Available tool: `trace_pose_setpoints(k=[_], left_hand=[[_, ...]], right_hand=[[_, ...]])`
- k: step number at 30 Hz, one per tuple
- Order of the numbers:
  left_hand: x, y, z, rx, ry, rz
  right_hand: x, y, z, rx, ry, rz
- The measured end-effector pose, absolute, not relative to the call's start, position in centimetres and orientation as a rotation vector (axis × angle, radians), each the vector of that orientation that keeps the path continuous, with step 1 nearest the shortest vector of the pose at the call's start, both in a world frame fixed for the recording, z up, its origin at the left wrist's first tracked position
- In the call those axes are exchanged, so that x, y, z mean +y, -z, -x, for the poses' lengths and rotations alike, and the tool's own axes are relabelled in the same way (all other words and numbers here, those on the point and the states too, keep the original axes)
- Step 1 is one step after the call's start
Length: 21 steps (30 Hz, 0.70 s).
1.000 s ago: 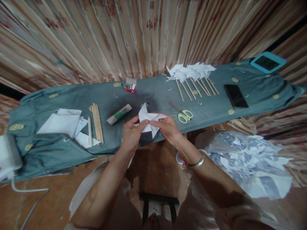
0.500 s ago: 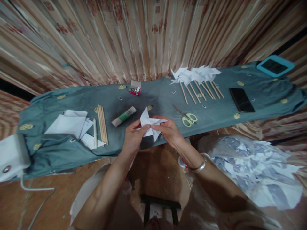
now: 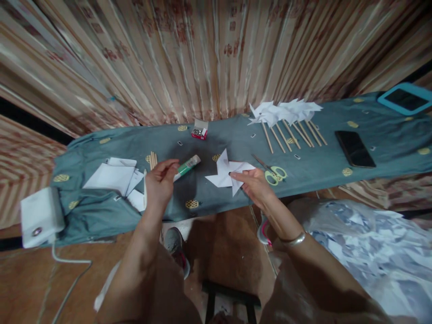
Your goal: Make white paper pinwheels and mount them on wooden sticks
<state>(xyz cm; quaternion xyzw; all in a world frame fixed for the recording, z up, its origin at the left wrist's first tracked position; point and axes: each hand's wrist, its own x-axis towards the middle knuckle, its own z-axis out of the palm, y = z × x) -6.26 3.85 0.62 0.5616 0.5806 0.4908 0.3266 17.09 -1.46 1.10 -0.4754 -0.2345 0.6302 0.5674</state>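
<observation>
A folded white paper pinwheel (image 3: 222, 176) is pinched at its centre by my right hand (image 3: 258, 185), with a small dark spot beside the thumb tip. My left hand (image 3: 160, 182) is apart from the pinwheel, its fingers curled and thumb close to the forefinger; anything between them is too small to make out. Just beyond it lies a green-and-white tube (image 3: 189, 166), its near end overlapped by my fingers. Several wooden sticks (image 3: 153, 159) are partly hidden behind the left hand, next to a pale pen-like stick (image 3: 145, 191).
White paper sheets (image 3: 110, 177) lie at left near a white device (image 3: 40, 218) with a cable. Behind are a small open red box (image 3: 199, 133) of metallic bits and finished pinwheels (image 3: 286, 111) on sticks. Scissors (image 3: 275, 174), a phone (image 3: 355, 148) and a bag of paper scraps (image 3: 364, 243) are at right.
My left hand has let go of the pinwheel and moved left, in front of the tube. My right hand keeps the pinwheel alone. The view has shifted slightly left.
</observation>
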Motion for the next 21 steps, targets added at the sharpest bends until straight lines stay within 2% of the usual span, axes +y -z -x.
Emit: trace_pose_setpoints(k=[4, 10, 21], left_hand=[[5.3, 0.2, 10.5, 1.908, -0.993, -1.881], [5.6, 1.2, 12.7, 2.081, -0.626, -2.062], [5.5, 1.6, 12.6, 2.101, -0.461, -2.139]], right_hand=[[-1.4, -1.3, -17.4, -0.566, -1.463, 1.128], [-1.2, -1.2, -17.5, -0.591, -1.457, 1.12], [-0.9, -1.2, -16.9, -0.589, -1.451, 1.148]])
